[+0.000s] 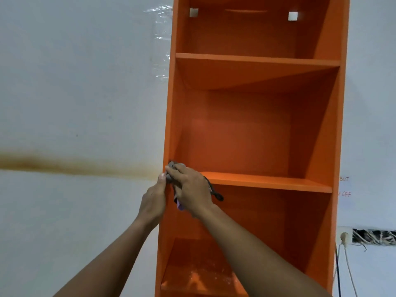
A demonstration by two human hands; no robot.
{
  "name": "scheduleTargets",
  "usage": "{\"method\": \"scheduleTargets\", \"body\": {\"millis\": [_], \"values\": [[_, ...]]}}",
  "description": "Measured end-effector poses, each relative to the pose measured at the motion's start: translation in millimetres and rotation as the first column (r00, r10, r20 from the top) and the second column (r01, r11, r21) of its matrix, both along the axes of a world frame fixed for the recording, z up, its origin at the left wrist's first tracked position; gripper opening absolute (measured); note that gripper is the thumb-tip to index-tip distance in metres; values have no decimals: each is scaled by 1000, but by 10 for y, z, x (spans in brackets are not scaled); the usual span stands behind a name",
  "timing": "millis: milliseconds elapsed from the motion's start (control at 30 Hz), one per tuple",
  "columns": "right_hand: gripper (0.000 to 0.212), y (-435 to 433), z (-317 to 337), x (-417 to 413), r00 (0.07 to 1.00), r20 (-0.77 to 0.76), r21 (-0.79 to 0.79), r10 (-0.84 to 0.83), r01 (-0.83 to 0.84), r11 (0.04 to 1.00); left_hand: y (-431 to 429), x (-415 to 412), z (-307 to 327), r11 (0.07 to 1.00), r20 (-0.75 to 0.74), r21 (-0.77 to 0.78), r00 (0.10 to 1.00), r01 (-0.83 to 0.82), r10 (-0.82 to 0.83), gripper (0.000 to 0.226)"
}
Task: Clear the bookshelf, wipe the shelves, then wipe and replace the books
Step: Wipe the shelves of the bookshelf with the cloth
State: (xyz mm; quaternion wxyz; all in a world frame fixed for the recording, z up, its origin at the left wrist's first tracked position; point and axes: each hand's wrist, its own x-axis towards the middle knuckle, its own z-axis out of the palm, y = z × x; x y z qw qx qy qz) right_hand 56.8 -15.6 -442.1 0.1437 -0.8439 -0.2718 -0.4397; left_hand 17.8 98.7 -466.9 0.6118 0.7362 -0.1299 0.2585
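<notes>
An orange bookshelf [255,61] stands against the white wall, and every shelf in view holds no books. My right hand [191,187] presses a grey cloth [171,166] onto the left end of the middle shelf board [267,181], the fingers curled over the cloth. A dark strip and a purple bit of the cloth hang below the hand. My left hand [154,200] grips the outer front edge of the bookshelf's left side panel, thumb up against the panel, right beside the cloth.
The lower shelf [203,279] shows pale dust specks. A wall socket [344,237] with white and dark cables, and an open wall cut-out with wires, lie right of the bookshelf. A brown stain runs across the wall [75,93] at left; clear tape is stuck higher up.
</notes>
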Motion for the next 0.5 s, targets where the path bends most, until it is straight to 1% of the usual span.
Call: {"method": "scheduleTargets", "body": {"millis": [67,133,167,200,233,267,300,333,433,500], "values": [[49,-67,-28,18,999,47,-134,-21,27,991,-16,-40,-43,1000,-30,-14,1000,-6,5,48],[66,-140,-33,17,995,76,-301,-57,78,951,5,-55,-96,999,-56,-27,998,-27,25,73],[69,-183,-42,16,994,90,-369,-60,89,925,6,-45,-125,998,-71,-11,996,-55,55,86],[67,-247,-57,6,992,114,-415,-49,92,905,-20,-43,-149,997,-75,36,994,-74,77,94],[64,-314,-70,3,989,145,-443,-37,98,891,-62,-66,-166,988,-67,118,992,-96,104,91],[61,-420,-96,-4,983,178,-444,-35,112,889,-131,-89,-193,963,-39,234,989,-131,144,81],[60,-538,-125,-23,978,203,-427,-42,127,895,-206,-132,-204,919,9,355,984,-172,180,71],[61,-689,-166,-50,974,216,-390,-61,144,909,-284,-158,-220,874,56,443,979,-200,196,66],[65,-1269,-315,-164,952,261,-281,-160,233,931,-596,-199,-210,777,123,596,980,-201,159,68],[71,-1687,-398,-266,941,250,-223,-227,284,932,-875,-228,-190,689,138,701,983,-185,124,72]]}}
